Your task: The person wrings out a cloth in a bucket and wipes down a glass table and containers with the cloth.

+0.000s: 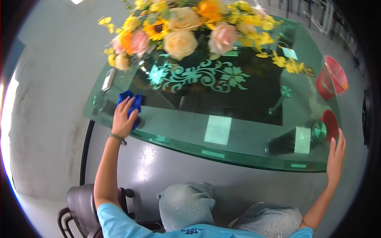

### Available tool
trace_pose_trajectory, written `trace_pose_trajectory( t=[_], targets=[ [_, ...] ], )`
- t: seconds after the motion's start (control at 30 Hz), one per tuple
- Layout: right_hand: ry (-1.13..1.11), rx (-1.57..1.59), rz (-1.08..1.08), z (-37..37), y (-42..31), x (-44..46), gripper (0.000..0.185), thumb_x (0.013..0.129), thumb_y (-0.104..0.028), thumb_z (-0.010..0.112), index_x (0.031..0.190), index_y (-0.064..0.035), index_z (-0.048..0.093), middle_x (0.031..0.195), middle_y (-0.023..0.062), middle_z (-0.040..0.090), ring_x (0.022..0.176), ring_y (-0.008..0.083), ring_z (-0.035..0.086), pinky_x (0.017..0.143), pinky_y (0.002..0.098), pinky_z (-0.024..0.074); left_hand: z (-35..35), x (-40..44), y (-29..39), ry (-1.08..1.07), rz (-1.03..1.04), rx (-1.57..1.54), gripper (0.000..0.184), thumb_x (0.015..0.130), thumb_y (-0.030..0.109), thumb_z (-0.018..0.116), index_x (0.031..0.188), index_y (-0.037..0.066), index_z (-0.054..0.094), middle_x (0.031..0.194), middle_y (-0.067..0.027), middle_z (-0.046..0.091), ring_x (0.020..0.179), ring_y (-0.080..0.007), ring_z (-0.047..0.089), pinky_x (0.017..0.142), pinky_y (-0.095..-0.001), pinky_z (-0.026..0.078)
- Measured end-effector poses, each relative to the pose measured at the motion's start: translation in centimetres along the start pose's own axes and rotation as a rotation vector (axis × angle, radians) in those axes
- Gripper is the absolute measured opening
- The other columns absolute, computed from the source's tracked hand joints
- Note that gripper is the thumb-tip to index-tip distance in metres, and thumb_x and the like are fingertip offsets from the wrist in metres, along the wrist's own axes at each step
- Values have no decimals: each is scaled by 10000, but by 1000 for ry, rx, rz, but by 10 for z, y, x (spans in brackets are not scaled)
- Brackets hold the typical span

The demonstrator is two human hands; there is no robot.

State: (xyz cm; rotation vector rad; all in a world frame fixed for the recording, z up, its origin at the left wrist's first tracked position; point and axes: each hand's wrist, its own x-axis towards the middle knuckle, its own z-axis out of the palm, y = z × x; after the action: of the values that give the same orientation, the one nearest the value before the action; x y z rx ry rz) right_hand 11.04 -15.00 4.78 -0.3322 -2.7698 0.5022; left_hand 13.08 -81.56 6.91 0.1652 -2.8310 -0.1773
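Shirt [131, 222]: lt blue, nearest cam, sleeves both sides, runs along bottom of view.
Glass table [182, 119]: biggest item; green-tinted, curved front rim; dark panel w/ pale scroll & flower pattern [190, 73] mid-top.
Flowers [180, 43]: big bunch at far side, yellow/cream/pink/orange; one spray [291, 65] droops R, low over glass.
Chair [83, 202]: dark, padded, on floor L of wearer.
Trousers [186, 204]: pale, both knees showing, short of table front.
Red bin [333, 79]: beyond R end of table, partly seen thru glass.
R hand [336, 152]: at R rim nr front corner, fingers straight, slightly apart, nothing held; prob. touching glass.
L hand [125, 117]: closed loosely over cloth, pinning it to glass; dark bracelet [118, 138] on wrist.
Blue cloth [135, 102]: bunched under L hand, on tabletop nr front L edge.
White item [108, 79]: small, upright or flat can't tell; just beyond cloth, to L.
Glass risks: cloth swung far-L could knock white item; wide reach could catch flowers; leaning hard on rim could make R hand slip.
Shirt lettering [193, 231]: dark logo + letters at chest, too blurred to read; no other legible text/brand.
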Motion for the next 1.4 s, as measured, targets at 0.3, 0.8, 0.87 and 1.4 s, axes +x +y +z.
trace_pose_trajectory(
  t=[0.3, 0.8, 0.87, 1.4],
  targets=[
    [-3, -32, 36, -12, -19, -13, 490, 966, -363, 402, 1374, -93, 371, 1383, 186, 387, 1261, 356, 396, 1008, 428, 352, 13, 38, 230, -301, 725, -177, 655, 774, 255, 558, 1373, 67, 368, 1393, -179, 384, 1272, -378, 358, 1091, -459, 237],
    [100, -106, -61, -7, -17, -14, 483, 935, -309, 471, 1326, -34, 395, 1266, 226, 448, 1015, 399, 525, 855, 478, 442, 52, 40, 413, -292, 1246, -342, 657, 813, 347, 567, 1370, 68, 360, 1382, -174, 388, 1276, -405, 341, 1069, -506, 249],
    [116, -145, -79, -8, -17, -14, 479, 934, -286, 466, 1318, -5, 401, 1250, 228, 456, 979, 390, 534, 830, 470, 455, 69, 60, 432, -191, 1200, -335, 618, 833, 343, 542, 1357, 62, 373, 1372, -175, 400, 1262, -407, 363, 1055, -508, 270],
    [147, 47, -120, -10, -12, -13, 665, 800, 5, 501, 1377, 106, 185, 1229, 301, 463, 1026, 414, 525, 848, 453, 456, 75, 27, 510, -251, 1368, -402, 631, 828, 374, 551, 1349, 62, 379, 1367, -162, 401, 1290, -365, 336, 1061, -508, 265]
  ],
)
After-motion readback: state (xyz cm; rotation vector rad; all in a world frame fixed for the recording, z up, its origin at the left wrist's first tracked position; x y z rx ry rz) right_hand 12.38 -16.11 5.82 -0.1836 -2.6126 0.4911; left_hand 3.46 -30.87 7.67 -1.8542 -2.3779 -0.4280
